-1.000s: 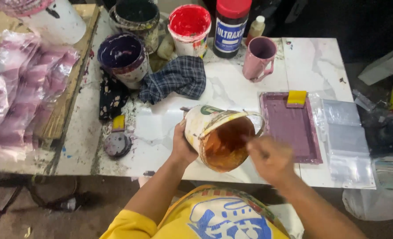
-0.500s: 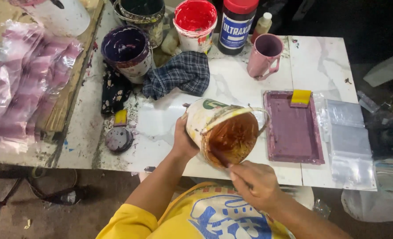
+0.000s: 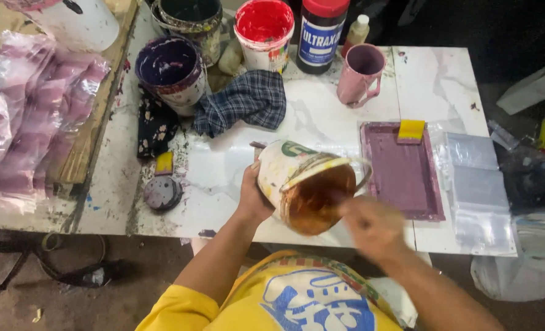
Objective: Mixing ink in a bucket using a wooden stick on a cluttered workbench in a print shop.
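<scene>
Left hand [image 3: 252,199] gripping tilted paint bucket [image 3: 306,184] | right hand [image 3: 373,228] blurred at its 4 o'clock rim, grip unclear | purple tray [image 3: 401,175] at 3 o'clock

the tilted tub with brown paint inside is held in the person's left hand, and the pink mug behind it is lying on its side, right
Not quite. In the head view the left hand does hold the tilted tub with brown paint inside, but the pink mug behind it stands upright on the white table, mouth up and handle towards the person. It is not lying on its side.
</scene>
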